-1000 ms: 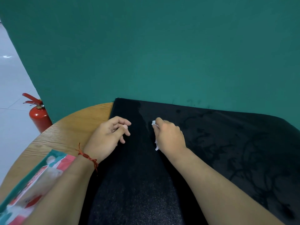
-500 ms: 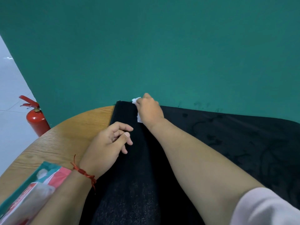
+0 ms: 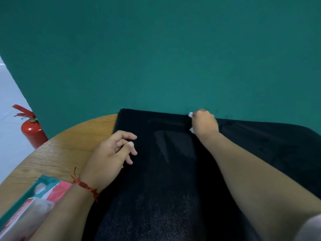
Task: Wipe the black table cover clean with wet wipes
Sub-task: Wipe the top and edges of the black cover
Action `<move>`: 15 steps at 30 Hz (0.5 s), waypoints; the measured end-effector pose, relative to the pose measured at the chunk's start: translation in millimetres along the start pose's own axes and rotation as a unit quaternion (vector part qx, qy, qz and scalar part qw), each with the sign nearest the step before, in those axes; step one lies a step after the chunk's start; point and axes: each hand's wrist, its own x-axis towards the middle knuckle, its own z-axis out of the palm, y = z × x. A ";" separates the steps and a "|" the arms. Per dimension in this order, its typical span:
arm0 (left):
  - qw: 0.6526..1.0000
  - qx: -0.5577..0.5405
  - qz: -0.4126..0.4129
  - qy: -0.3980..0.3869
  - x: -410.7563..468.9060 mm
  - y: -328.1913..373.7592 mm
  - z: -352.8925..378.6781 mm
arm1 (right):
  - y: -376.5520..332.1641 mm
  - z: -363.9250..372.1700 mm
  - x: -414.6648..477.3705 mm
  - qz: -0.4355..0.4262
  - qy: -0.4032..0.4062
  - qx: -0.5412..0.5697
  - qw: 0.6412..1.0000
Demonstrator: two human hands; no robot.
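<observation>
The black table cover (image 3: pixel 156 180) lies over a round wooden table (image 3: pixel 57 153). At the cover's far edge, against the green wall, my right hand (image 3: pixel 205 123) grips a white wet wipe (image 3: pixel 190 115) and presses it on the cloth; only small bits of the wipe show around the hand. My left hand (image 3: pixel 111 157) rests on the cover's left edge with fingers loosely curled, holding nothing. A red string bracelet sits on that wrist. Faint damp streaks show on the cover between the hands.
A teal and red wet-wipe pack (image 3: pixel 29 206) lies on the wood at the lower left, partly under my left forearm. A red fire extinguisher (image 3: pixel 32 129) stands on the floor beyond the table's left rim. The green wall (image 3: pixel 156 58) closes off the far side.
My right hand with the wipe went from mid-cover up to the far left corner, then slid right along the far edge. My left hand stayed in place.
</observation>
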 end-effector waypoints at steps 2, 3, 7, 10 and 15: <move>1.000 -0.001 -0.002 0.000 -0.1 0.9 -0.1 | 26.7 0.4 -5.6 0.049 0.022 0.040 0.998; 1.000 -0.001 -0.003 0.000 -0.1 1.6 -0.1 | 34.7 1.3 -7.7 0.074 0.040 0.067 0.994; 1.000 0.005 -0.002 0.000 -1.2 3.6 0.8 | 36.3 7.9 -10.5 0.139 0.087 0.139 0.977; 1.000 0.000 -0.003 0.006 -1.5 4.7 1.7 | 19.6 9.7 -12.9 0.132 0.084 0.162 0.974; 1.000 -0.002 -0.007 0.010 -1.1 5.8 2.6 | -35.3 18.8 -15.1 0.080 0.090 0.185 0.975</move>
